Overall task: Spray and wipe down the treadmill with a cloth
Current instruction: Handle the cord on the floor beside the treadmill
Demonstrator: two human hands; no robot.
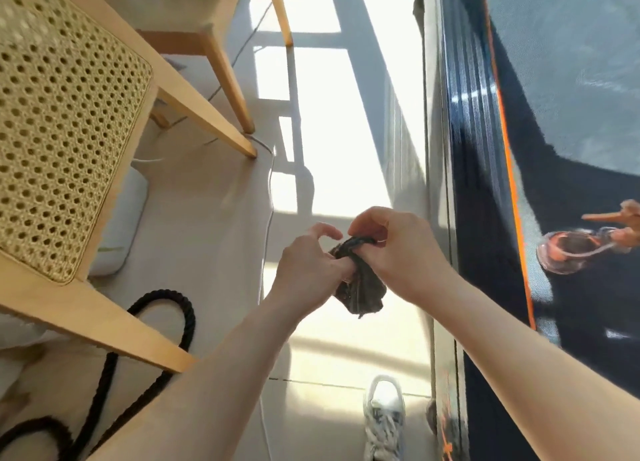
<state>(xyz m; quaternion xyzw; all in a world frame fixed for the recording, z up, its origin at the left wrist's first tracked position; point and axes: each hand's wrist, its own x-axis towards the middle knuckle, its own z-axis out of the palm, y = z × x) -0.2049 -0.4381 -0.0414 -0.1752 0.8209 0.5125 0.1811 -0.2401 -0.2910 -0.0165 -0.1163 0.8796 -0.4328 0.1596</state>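
Left hand [308, 270] and right hand [391, 245] fingers pinching dark cloth [360, 284] beside treadmill [485, 169], spray bottle [575, 249] on belt

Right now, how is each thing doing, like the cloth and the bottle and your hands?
left hand: pinches the dark cloth.
right hand: grips the cloth's top.
dark cloth: bunched, held in the air.
treadmill: cloth not touching it.
spray bottle: on the treadmill, untouched.
black rope: looped on the floor.
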